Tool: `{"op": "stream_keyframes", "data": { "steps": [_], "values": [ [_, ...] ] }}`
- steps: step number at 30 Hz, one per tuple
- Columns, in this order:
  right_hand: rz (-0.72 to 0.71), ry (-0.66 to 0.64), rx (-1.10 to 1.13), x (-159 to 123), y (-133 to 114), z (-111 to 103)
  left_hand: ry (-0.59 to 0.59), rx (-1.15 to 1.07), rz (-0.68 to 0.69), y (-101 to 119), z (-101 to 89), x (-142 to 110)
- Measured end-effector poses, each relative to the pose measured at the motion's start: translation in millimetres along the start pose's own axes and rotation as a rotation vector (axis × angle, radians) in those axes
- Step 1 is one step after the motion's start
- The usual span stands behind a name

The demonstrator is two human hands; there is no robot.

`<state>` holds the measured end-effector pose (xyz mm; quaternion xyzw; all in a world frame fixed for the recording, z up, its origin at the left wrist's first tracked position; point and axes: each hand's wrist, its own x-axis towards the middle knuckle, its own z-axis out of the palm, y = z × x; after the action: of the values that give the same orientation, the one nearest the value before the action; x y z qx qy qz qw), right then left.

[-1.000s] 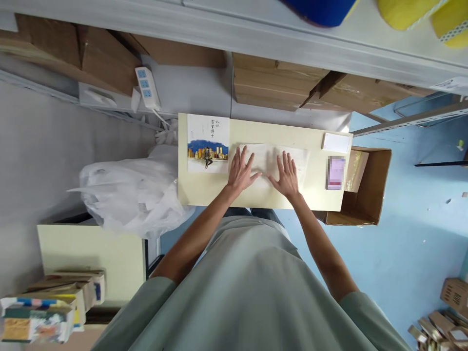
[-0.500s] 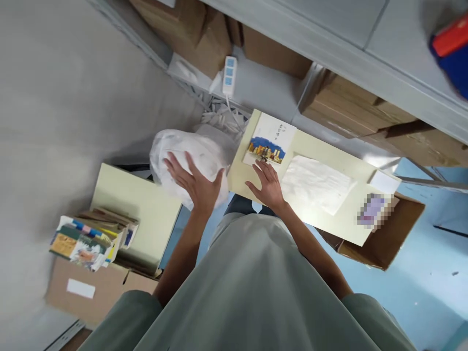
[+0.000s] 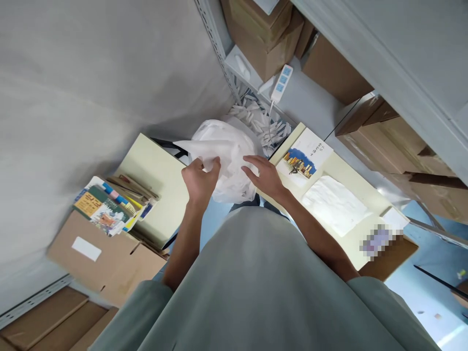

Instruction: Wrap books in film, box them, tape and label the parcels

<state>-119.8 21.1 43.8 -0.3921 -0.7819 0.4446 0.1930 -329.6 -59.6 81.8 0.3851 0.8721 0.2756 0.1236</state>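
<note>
Below me, between two cream tabletops, sits a bulging white plastic bag (image 3: 236, 187). My left hand (image 3: 200, 181) is closed, thumb against curled fingers, on a thin white sheet (image 3: 215, 148) lifted at the bag's top. Opposite it, my right hand (image 3: 268, 178) is at the bag's right side, thumb and fingers apart, with the fingertips close to the white plastic. Whether they touch it, I cannot tell. A flat white pouch-like sheet (image 3: 334, 204) lies on the right tabletop (image 3: 353, 246), beside a booklet with a city picture (image 3: 302, 158).
Books (image 3: 109, 204) and a cardboard box (image 3: 106, 253) stand by the left tabletop (image 3: 153, 165). Shelves with several cartons (image 3: 398, 141) run along the upper right. A power strip (image 3: 282, 84) lies on the lower shelf, above white paper strips (image 3: 256, 117). A blurred-out item lies at the right table's end.
My left hand has gone from spread over the bag to closed on a thin white sheet. My right hand has left the booklet and come to the bag. The view has turned.
</note>
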Motion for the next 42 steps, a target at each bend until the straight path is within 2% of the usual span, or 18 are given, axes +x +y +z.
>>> {"op": "stream_keyframes", "data": {
  "steps": [3, 6, 11, 13, 16, 20, 23, 26, 29, 32, 36, 39, 42],
  "values": [
    [-0.059, 0.061, 0.138, 14.9, -28.7, -7.1, -0.017, -0.144, 0.009, 22.9, -19.3, -2.5],
    [-0.004, 0.087, 0.260, 20.2, -51.5, -27.9, -0.061, -0.203, 0.100, 41.0, -23.5, -7.3],
    [0.057, 0.033, 0.401, -1.9, -66.7, -70.1, -0.158, -0.187, 0.396, 65.3, -3.0, -19.5],
    [0.082, 0.092, 0.437, -19.8, -63.6, -81.4, -0.208, -0.201, 0.492, 78.1, 8.4, -24.6],
    [0.127, 0.269, 0.503, -50.8, -48.5, -95.2, -0.309, -0.229, 0.623, 103.8, 21.9, -32.3],
    [0.244, 0.497, 0.512, -98.5, -14.7, -121.6, -0.620, -0.322, 0.721, 147.4, 33.1, -46.6],
    [0.377, 0.641, 0.474, -141.7, 15.1, -151.0, -0.767, -0.374, 0.645, 178.7, 44.7, -59.8],
    [0.529, 0.714, 0.406, -191.3, 45.4, -182.0, -0.751, -0.312, 0.526, 204.0, 63.2, -70.8],
    [0.673, 0.686, 0.296, -241.5, 72.5, -205.4, -0.692, -0.199, 0.519, 224.3, 83.8, -80.1],
    [0.735, 0.533, 0.083, -285.7, 93.9, -218.0, -0.659, -0.108, 0.577, 240.4, 101.0, -89.5],
    [0.851, 0.331, -0.204, -334.9, 113.3, -227.4, -0.635, -0.074, 0.588, 254.6, 118.8, -96.9],
    [0.908, 0.294, -0.199, -370.4, 124.0, -238.6, -0.667, -0.084, 0.575, 259.3, 132.6, -94.6],
    [0.939, 0.342, -0.060, -405.7, 135.6, -253.6, -0.790, -0.110, 0.469, 257.8, 149.8, -90.9]
  ]
}}
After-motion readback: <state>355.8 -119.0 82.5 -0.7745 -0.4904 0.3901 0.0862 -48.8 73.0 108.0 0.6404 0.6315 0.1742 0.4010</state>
